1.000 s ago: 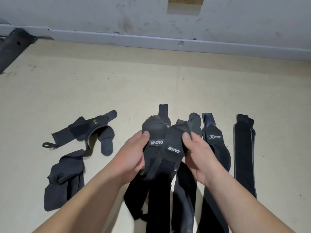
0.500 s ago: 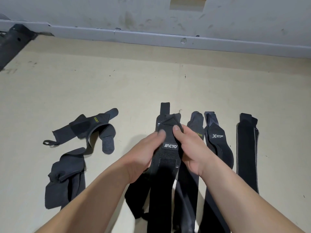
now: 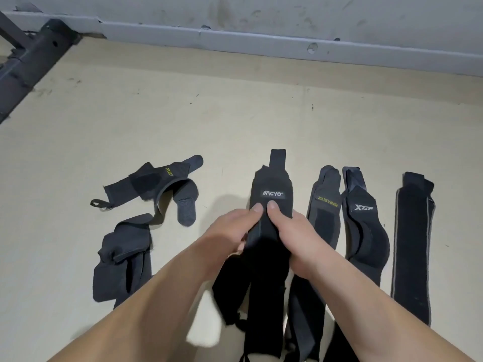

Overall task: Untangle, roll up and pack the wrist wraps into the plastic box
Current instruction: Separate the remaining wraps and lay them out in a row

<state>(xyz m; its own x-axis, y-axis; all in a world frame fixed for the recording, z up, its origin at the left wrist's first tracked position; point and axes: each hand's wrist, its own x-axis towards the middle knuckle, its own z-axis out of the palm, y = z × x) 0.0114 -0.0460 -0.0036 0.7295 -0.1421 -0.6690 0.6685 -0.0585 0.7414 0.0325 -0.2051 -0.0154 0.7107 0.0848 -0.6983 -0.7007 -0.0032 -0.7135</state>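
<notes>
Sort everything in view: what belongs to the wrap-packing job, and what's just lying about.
Job: MCYO wrap, gripped by left hand and right hand; XUEYING wrap; XTEP wrap; grey-edged wrap; tangled wraps at left. No plastic box in view.
Lying about: dark metal bar; skirting board.

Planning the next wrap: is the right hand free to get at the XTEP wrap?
Likely yes, once it lets go: the right hand holds the centre wrap, but the XTEP wrap lies uncovered on the floor, nearby on its right.
</notes>
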